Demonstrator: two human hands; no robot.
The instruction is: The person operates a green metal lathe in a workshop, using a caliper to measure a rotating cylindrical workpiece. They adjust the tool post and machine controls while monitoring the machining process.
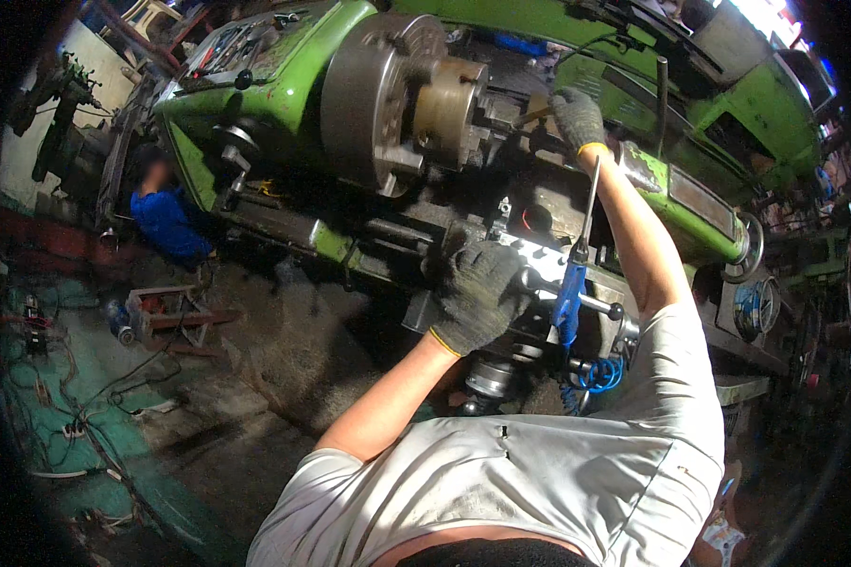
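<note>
My left hand (482, 295), in a dark grey knit glove, is closed over part of the lathe carriage, left of the tool post (544, 257); what lies under its fingers is hidden. Farther off, my right hand (578, 119), in a matching glove, reaches beside the chuck with curled fingers. A short tan piece (536, 115) shows at its fingertips, too small to name. A brownish round workpiece (450, 111) sits in the big lathe chuck (373, 99). A blue air blow gun (568, 300) with a long thin nozzle leans against the tool post, near a ball-ended lever (616, 310).
The green lathe (284, 90) fills the far side, with small tools on its headstock. A blue coiled hose (599, 375) hangs near my body. A person in blue (168, 219) is at the left. Cables (99, 430) lie across the green floor.
</note>
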